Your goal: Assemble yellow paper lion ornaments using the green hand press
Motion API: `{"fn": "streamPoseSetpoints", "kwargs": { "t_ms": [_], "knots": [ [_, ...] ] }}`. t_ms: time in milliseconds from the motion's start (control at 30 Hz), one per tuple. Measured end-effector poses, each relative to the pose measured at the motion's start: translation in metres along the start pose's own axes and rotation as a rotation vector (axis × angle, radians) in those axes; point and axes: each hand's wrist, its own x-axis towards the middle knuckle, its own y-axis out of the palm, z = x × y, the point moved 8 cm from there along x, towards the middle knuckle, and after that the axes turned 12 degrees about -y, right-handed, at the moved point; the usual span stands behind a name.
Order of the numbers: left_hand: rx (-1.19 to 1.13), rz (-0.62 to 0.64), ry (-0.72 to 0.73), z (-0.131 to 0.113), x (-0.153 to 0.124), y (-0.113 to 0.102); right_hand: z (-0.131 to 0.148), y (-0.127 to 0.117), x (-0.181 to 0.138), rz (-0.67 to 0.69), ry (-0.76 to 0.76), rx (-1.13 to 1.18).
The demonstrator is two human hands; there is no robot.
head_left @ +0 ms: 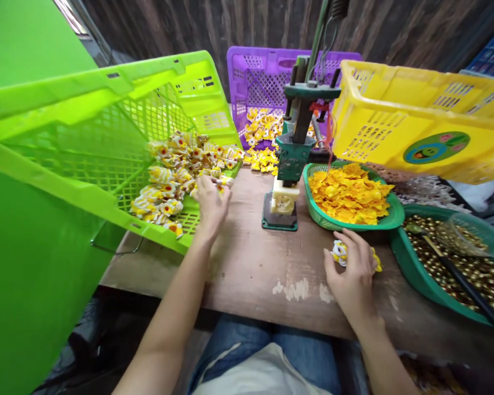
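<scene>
My left hand [211,202] reaches into the tilted lime-green crate [86,148], its fingers curled over the pile of small yellow-and-white toy figures [170,181] at the crate's lip. My right hand [352,269] rests on the wooden table [267,269], fingers closed around one yellow-and-white figure [339,252] that sticks out on the thumb side. A green hand press [290,159] stands between the hands with a white piece on its base.
A green oval basket of yellow pieces [349,195] sits right of the press. A green basin of small brass parts [456,269] with a dark tool lies far right. A yellow crate [415,118] tilts above; a purple crate [259,82] with more figures stands behind.
</scene>
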Motion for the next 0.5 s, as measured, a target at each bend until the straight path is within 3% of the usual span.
{"fn": "streamPoseSetpoints", "kwargs": {
  "t_ms": [67,133,233,300,400,500],
  "knots": [
    [-0.230,0.107,-0.080,-0.004,-0.027,0.014,-0.004,0.005,0.030,0.028,-0.010,0.058],
    [-0.463,0.259,-0.188,-0.008,-0.056,0.034,-0.017,0.026,0.068,0.156,0.007,0.096],
    [-0.767,0.516,-0.380,-0.016,-0.095,0.061,-0.045,0.085,0.112,0.611,0.099,0.100],
    [-0.921,0.665,-0.495,-0.023,-0.116,0.073,-0.059,0.113,0.130,0.772,0.128,0.101],
    [-1.027,0.772,-0.602,-0.032,-0.135,0.080,-0.072,0.136,0.141,0.825,0.151,0.092],
    [-0.949,0.777,-0.570,-0.035,-0.141,0.079,-0.081,0.144,0.135,0.824,0.174,0.084]
  ]
}}
